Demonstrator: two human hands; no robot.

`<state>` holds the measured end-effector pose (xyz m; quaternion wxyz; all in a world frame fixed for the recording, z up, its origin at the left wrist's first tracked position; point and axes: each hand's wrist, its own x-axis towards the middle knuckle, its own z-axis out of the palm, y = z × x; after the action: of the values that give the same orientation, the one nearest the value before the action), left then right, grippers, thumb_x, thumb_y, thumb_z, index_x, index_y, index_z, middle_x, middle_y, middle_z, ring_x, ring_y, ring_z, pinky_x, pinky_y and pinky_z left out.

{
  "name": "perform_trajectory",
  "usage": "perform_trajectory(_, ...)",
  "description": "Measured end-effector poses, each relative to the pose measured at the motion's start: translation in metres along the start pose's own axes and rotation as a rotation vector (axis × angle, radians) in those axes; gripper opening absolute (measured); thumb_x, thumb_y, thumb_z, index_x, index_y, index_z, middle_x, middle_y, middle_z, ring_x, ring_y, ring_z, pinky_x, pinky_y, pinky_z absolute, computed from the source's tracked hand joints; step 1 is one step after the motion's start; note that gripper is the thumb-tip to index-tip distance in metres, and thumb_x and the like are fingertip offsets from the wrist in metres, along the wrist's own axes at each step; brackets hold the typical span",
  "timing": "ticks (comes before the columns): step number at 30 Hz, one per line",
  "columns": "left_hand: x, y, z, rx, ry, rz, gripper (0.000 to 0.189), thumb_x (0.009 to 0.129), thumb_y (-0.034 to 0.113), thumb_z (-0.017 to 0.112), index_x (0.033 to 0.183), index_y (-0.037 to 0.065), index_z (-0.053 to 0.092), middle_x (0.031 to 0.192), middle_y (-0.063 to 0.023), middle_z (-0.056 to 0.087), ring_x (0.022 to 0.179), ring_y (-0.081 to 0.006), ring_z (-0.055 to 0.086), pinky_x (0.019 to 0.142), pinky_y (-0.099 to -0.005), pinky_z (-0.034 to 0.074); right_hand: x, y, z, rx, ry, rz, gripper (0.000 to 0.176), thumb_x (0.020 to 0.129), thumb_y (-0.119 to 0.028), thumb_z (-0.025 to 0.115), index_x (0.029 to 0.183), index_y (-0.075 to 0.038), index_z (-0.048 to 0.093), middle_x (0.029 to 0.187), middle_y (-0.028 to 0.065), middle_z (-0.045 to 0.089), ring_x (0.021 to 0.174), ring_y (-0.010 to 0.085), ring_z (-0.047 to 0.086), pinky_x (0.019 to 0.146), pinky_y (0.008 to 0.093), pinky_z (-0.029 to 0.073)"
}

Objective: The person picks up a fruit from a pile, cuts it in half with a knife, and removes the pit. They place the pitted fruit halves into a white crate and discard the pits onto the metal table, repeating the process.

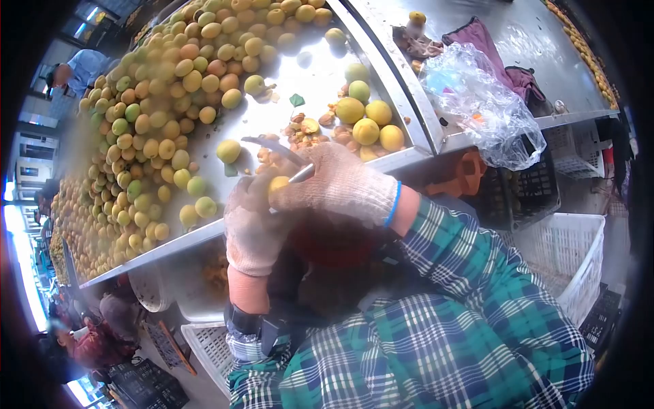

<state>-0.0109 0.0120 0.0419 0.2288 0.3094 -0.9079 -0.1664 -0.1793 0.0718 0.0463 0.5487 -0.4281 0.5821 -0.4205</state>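
Both my hands wear pale, stained knit gloves and meet at the metal table's front edge. In my left hand (253,221) is a yellow apricot (278,184), partly covered by the fingers. My right hand (344,183), its glove cuff edged in blue, is closed round a knife (278,148) with a curved blade that points left above the apricot. Just beyond my hands lie apricot pits and torn pieces (300,133). A few larger yellow apricots (366,131) sit to their right, and a single apricot (228,150) rests to the left.
A large heap of apricots (163,95) covers the table's left and far side. A raised metal rim (402,75) divides off the right section, where a clear plastic bag (477,102) and purple cloth (477,41) lie. White crates (565,252) stand below. Other people are at far left.
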Motion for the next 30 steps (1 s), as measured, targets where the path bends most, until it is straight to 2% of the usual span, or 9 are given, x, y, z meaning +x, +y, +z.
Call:
perform_trajectory(9,-0.01,-0.013,0.009,-0.179,0.214,0.059,0.027,0.074,0.013,0.072,0.097,0.004,0.062,0.095,-0.0113,0.061,0.078,-0.0307,0.061,0.068,-0.0385,0.051,-0.013,-0.01,0.014,0.517,-0.074,0.179,0.025,0.082,-0.026,0.066,0.09,-0.002,0.064,0.059,0.0038,0.058,0.044,0.0124,0.054,0.036,0.0254,0.041)
perform_trajectory(15,0.003,-0.008,0.024,-1.749,0.411,-0.717,0.058,0.094,0.055,0.041,0.115,0.003,0.054,0.113,-0.0169,0.06,0.107,-0.0299,0.057,0.096,-0.0435,0.046,-0.007,-0.004,0.035,1.215,-0.05,0.105,0.021,0.089,-0.026,0.062,0.085,-0.005,0.058,0.057,0.0046,0.055,0.041,0.0139,0.051,0.033,0.0268,0.04)
perform_trajectory(19,-0.002,-0.02,0.026,-1.943,0.4,-0.679,0.053,0.099,0.047,0.036,0.126,0.003,0.047,0.125,-0.0156,0.054,0.118,-0.0292,0.051,0.104,-0.0434,0.039,-0.019,-0.025,0.022,0.539,0.106,0.063,0.022,0.088,-0.024,0.066,0.096,-0.003,0.064,0.07,0.0073,0.064,0.05,0.0158,0.06,0.046,0.0269,0.05)
perform_trajectory(21,-0.002,-0.018,0.027,-1.986,0.336,-0.703,0.046,0.101,0.039,0.034,0.128,0.004,0.048,0.117,-0.01,0.055,0.112,-0.024,0.051,0.101,-0.0367,0.039,-0.001,0.003,0.049,0.205,0.365,-0.625,0.029,0.086,-0.023,0.067,0.108,-0.004,0.064,0.086,0.0114,0.069,0.074,0.0227,0.068,0.067,0.03,0.055)
perform_trajectory(22,-0.002,-0.017,0.026,-1.989,0.345,-0.698,0.046,0.101,0.039,0.034,0.128,0.004,0.048,0.117,-0.01,0.055,0.112,-0.024,0.051,0.101,-0.0367,0.039,-0.004,0.012,0.047,0.011,0.282,-0.572,0.037,0.084,-0.022,0.068,0.116,-0.005,0.062,0.101,0.0144,0.068,0.095,0.0267,0.067,0.084,0.0323,0.053)
perform_trajectory(26,0.009,0.005,0.015,-1.743,0.51,-0.816,0.047,0.101,0.042,0.036,0.128,0.005,0.048,0.107,-0.0058,0.057,0.095,-0.0185,0.057,0.081,-0.0333,0.049,-0.004,0.012,0.049,-0.222,0.222,-0.558,0.044,0.082,-0.017,0.069,0.124,-0.006,0.057,0.106,0.0136,0.067,0.094,0.0255,0.067,0.086,0.0319,0.052)
perform_trajectory(28,0.0,-0.006,0.013,-1.694,0.451,-0.789,0.05,0.1,0.046,0.037,0.124,0.004,0.05,0.1,-0.0059,0.059,0.084,-0.0168,0.057,0.071,-0.0292,0.049,0.001,0.004,0.044,0.136,0.295,-0.64,0.042,0.085,-0.015,0.066,0.125,-0.004,0.055,0.101,0.011,0.068,0.089,0.0201,0.067,0.081,0.0299,0.054)
perform_trajectory(29,-0.004,-0.01,0.012,-1.643,0.389,-0.762,0.053,0.099,0.051,0.038,0.119,0.004,0.052,0.093,-0.0059,0.06,0.072,-0.0151,0.058,0.06,-0.0251,0.049,-0.021,-0.034,0.025,0.43,0.122,-0.132,0.042,0.087,-0.01,0.061,0.127,0.001,0.053,0.092,0.0069,0.065,0.079,0.0088,0.062,0.069,0.0203,0.05)
perform_trajectory(30,0.0,-0.004,0.01,-1.567,0.344,-0.835,0.059,0.095,0.06,0.039,0.107,0.004,0.056,0.079,-0.0045,0.057,0.059,-0.0123,0.051,0.048,-0.0221,0.039,-0.009,-0.021,0.019,0.632,0.16,-0.218,0.04,0.09,-0.012,0.058,0.126,0.003,0.051,0.081,0.0043,0.06,0.066,0.0079,0.056,0.06,0.0202,0.047)
